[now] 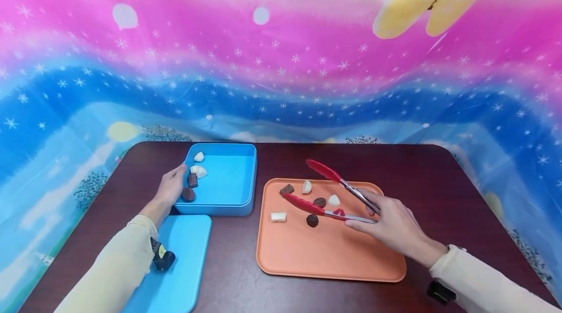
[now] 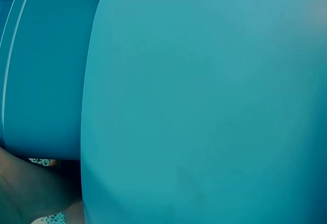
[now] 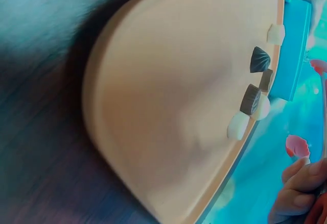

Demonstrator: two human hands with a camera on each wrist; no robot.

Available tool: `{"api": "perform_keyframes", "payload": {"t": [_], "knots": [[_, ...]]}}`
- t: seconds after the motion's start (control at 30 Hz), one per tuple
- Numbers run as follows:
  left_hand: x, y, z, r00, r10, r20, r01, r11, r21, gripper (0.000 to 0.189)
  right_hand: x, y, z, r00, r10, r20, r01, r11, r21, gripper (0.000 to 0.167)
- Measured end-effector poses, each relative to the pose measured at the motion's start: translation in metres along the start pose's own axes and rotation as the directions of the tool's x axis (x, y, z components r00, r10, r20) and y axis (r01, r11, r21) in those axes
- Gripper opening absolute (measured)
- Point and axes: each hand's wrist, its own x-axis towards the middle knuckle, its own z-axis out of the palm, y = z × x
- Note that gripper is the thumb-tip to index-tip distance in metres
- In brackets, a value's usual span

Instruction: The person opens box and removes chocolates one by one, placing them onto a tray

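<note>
Tongs (image 1: 325, 170) with red tips, and we find them in the right hand (image 1: 397, 220)! That hand is partly closed, thumb along the nearer metal arm, fingers at the farther one, and the red tips stand wide apart, ahead and to the hand's left. Below them, we see the orange tray (image 1: 325, 257), stretching leftward from beneath the right hand.

And what a scatter on it, all to the left of that hand: a dark round piece (image 1: 312, 220), a brown oval piece (image 1: 319, 201), two pale pieces (image 1: 307, 186), then farther out a white bar (image 1: 278, 217) and a brown block (image 1: 287, 188) (the lower tip runs so near this one that we can't call contact).

Over to the left hand (image 1: 170, 188), set against the left wall of the blue box (image 1: 228, 179); how far its fingers curl, we cannot tell. Just right of it, inside the box, we count a white chunk (image 1: 199, 156), a white fan (image 1: 199, 171), a dark block (image 1: 192, 180) and a brown disc (image 1: 188, 194). Nearer us than that hand, a blue panel (image 1: 186, 249) lies on the dark surface (image 1: 232, 259).
</note>
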Motion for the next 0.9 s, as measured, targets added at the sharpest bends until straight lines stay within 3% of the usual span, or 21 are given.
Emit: {"api": "perform_keyframes", "payload": {"t": [0.2,0.63,0.9], "knots": [[-0.002,-0.001,0.001,1.0,-0.007,0.005,0.007,1.0,0.005,0.066,0.004,-0.007,0.004,1.0,-0.017,-0.018,0.018,1.0,0.021,0.058],[-0.003,-0.002,0.004,1.0,-0.003,-0.019,0.003,1.0,-0.001,0.067,0.022,-0.028,0.016,0.993,-0.114,-0.039,0.115,0.993,0.025,0.071],[-0.001,0.001,0.0,1.0,0.005,-0.014,-0.005,1.0,0.002,0.067,0.042,-0.048,0.024,0.994,-0.107,0.026,0.104,0.99,0.098,0.078]]}}
